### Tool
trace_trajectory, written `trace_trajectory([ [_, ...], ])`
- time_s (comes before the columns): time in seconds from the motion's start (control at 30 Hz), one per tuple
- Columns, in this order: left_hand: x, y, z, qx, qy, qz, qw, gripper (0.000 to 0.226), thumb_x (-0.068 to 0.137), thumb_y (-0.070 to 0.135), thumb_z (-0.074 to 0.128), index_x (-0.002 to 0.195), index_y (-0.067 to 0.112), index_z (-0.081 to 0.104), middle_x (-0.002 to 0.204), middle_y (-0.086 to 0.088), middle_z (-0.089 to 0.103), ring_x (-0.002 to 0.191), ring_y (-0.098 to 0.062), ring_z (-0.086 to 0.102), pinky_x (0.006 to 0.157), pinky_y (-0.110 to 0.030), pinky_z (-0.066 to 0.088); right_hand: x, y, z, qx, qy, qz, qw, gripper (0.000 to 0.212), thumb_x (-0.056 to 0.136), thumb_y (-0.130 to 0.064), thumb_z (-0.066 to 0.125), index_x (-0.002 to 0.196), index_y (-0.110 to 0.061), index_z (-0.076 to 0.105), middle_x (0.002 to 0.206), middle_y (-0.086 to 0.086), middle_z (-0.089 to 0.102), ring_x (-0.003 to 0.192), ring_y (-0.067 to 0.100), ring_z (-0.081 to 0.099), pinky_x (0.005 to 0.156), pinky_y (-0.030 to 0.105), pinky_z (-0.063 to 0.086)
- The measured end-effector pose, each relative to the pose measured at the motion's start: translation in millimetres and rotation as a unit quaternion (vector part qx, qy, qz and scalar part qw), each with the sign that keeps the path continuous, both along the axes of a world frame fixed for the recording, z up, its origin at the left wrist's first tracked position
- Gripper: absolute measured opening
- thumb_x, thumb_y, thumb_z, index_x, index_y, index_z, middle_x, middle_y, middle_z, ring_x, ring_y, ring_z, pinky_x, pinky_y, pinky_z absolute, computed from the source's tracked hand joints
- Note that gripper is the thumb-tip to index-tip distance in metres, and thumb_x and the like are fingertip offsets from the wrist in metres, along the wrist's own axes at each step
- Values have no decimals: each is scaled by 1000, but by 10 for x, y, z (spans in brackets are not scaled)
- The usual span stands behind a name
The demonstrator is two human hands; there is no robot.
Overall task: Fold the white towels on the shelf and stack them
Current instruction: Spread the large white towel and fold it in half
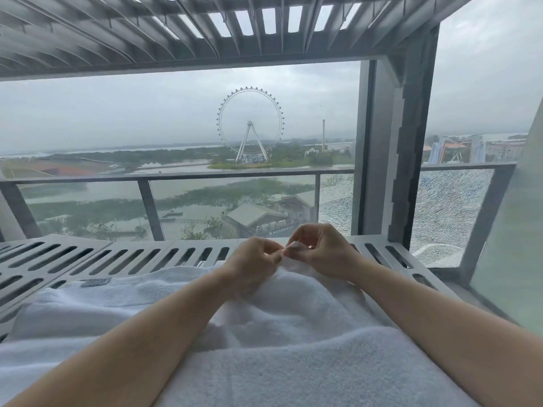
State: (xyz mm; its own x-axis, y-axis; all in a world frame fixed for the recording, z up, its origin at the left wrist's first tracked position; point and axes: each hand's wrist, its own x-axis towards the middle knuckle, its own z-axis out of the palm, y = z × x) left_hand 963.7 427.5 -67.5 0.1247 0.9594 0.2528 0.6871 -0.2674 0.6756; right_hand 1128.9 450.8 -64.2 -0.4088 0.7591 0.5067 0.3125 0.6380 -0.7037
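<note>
A white towel [288, 315] lies rumpled over the grey slotted metal shelf [88, 259], filling the lower half of the view. Its far corner is lifted into a small peak between my hands. My left hand [255, 259] and my right hand [320, 251] meet at that corner, fingertips pinched on the cloth and almost touching each other. A second white towel layer [76, 306] spreads flatter to the left, with a small dark label [96, 282] at its far edge. My forearms cross over the near part of the cloth.
Behind the shelf a glass balcony railing [176, 179] runs across. A thick grey post [393, 160] rises at the right. A slatted grey roof [205, 27] hangs overhead. Bare slotted shelf shows at the left and far right.
</note>
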Motion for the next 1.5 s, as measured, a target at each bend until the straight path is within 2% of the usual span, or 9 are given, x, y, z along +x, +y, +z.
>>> trace_trajectory([
  [0.17, -28, -28, 15, -42, 1, -35, 998, 16, 87, 27, 64, 95, 17, 73, 89, 8, 69, 76, -4, 60, 79, -19, 44, 156, 67, -5, -54, -10, -21, 998, 10, 70, -16, 81, 72, -17, 71, 81, 8, 73, 77, 17, 68, 78, 35, 55],
  [0.37, 20, -42, -41, 69, 66, 43, 994, 16, 83, 34, 65, 87, 21, 73, 72, 11, 61, 67, -3, 54, 65, -19, 39, 195, 80, -10, -102, -27, -53, 993, 27, 67, -33, 82, 79, -11, 72, 81, 6, 75, 72, 13, 69, 67, 24, 51],
  [0.63, 81, -80, -24, 89, -10, 109, 990, 15, 89, 37, 56, 92, 25, 65, 86, 11, 63, 79, -8, 58, 69, -22, 38, 126, 78, -1, -122, 31, -85, 988, 23, 72, -29, 79, 71, -11, 65, 59, -6, 61, 46, -1, 49, 53, 16, 40],
  [0.8, 75, -90, -19, 86, -52, 100, 990, 12, 92, 35, 53, 90, 25, 60, 83, 13, 60, 73, -2, 54, 59, -16, 35, 79, 41, 22, -172, 108, -48, 978, 21, 74, -21, 77, 65, -15, 60, 44, -13, 56, 37, -2, 46, 42, 10, 35],
  [0.93, 81, -93, -42, 93, -64, 65, 991, 8, 91, 35, 55, 92, 29, 60, 86, 6, 66, 71, -2, 58, 58, -16, 39, 54, 51, 3, -201, 158, -44, 966, 18, 71, -14, 79, 68, -15, 62, 73, 7, 66, 59, 12, 60, 56, 21, 48],
  [1.1, 78, -93, -62, 107, -24, 30, 994, 10, 83, 40, 65, 82, 38, 55, 94, 6, 67, 87, -10, 64, 75, -25, 48, 98, 121, -24, -219, 195, -56, 954, 18, 72, -7, 78, 80, -16, 65, 65, 2, 62, 60, 16, 61, 61, 28, 52],
  [1.27, 54, -86, -62, 117, 37, 64, 990, 17, 83, 37, 65, 96, 25, 65, 87, 10, 60, 83, -8, 58, 69, -20, 38, 143, 143, -5, -257, 131, -47, 956, 22, 80, -12, 72, 101, -16, 67, 96, 8, 64, 76, 17, 64, 60, 21, 52],
  [1.4, 27, -62, -41, 119, 57, 100, 986, 16, 81, 38, 67, 89, 25, 63, 82, 9, 59, 78, -10, 57, 67, -21, 39, 179, 155, 10, -251, 60, -71, 963, 6, 85, -14, 67, 90, -14, 70, 87, 6, 69, 72, 15, 64, 65, 25, 54],
  [1.5, 16, -42, -54, 109, 73, 84, 988, 15, 80, 36, 69, 87, 27, 60, 84, 8, 60, 79, -11, 57, 68, -20, 38, 183, 129, -12, -134, -68, -124, 981, 10, 88, -21, 64, 94, -14, 66, 79, -3, 62, 68, 9, 57, 57, 12, 45],
])
